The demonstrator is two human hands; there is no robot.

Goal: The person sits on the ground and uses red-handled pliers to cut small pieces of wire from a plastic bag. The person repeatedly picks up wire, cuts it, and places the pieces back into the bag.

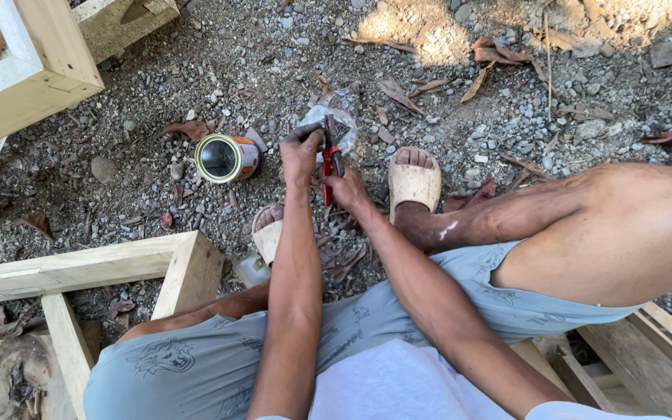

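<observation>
Gravel ground (554, 117) with open can (229, 158)

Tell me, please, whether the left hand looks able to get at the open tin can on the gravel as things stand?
Probably yes. The tin can lies just left of the left hand, with only gravel and leaves between them. That hand, though, is pinching a small dark piece against the red-handled pliers, so it would need freeing first.

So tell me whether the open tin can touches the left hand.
Apart. The head view shows gravel between the open tin can and the left hand, which is up by the red-handled pliers.
</observation>
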